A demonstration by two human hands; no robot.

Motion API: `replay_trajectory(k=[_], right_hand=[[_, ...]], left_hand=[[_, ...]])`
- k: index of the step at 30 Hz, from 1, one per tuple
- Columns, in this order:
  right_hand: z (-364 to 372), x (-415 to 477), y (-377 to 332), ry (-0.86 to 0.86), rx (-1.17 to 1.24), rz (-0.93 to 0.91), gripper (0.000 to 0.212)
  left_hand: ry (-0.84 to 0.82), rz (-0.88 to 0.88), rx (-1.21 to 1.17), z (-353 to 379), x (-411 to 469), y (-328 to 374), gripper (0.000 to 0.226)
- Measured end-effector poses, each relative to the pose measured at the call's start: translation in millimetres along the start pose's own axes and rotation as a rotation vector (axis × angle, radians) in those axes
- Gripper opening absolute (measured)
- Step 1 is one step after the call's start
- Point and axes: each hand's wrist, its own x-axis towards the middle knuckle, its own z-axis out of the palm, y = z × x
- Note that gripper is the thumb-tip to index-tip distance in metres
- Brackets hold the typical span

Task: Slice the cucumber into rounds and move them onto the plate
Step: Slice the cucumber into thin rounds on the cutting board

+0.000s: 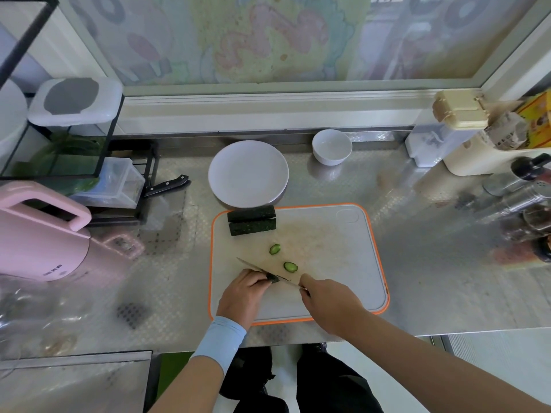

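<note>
On the orange-rimmed cutting board [334,248] my left hand [243,293] holds a short dark cucumber piece [273,278], mostly hidden under my fingers. My right hand [326,299] grips the handle of a knife [253,267]; its blade crosses the cucumber piece at the fingertips of my left hand. Two cut rounds lie on the board, one [274,249] farther away and one [290,266] just beyond the blade. Two long dark cucumber pieces [252,220] lie side by side at the board's far left corner. The white plate [248,173] stands just beyond the board with nothing on it.
A white bowl [332,146] sits right of the plate. A second black-handled knife [167,186] lies by a rack at the left, near a pink appliance [41,234]. Containers and metal shakers [518,198] crowd the right side. The steel counter's front edge runs close below the board.
</note>
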Motion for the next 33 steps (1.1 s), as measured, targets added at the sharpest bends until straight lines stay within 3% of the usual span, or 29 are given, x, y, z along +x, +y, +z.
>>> replay_trajectory(k=[15, 21, 33], right_hand=[[1.2, 0.6, -0.1, -0.042, -0.004, -0.006, 0.021], [12.1, 17.0, -7.8, -0.101, 0.055, 0.036, 0.018], [11.7, 12.4, -7.5, -0.061, 0.059, 0.024, 0.018]], left_hand=[[-0.029, -0.072, -0.033, 4.2, -6.0, -2.4, 0.034], [-0.009, -0.073, -0.044, 1.0, -6.2, 1.5, 0.019], [0.033, 0.011, -0.006, -5.6, -5.8, 2.7, 0.016]])
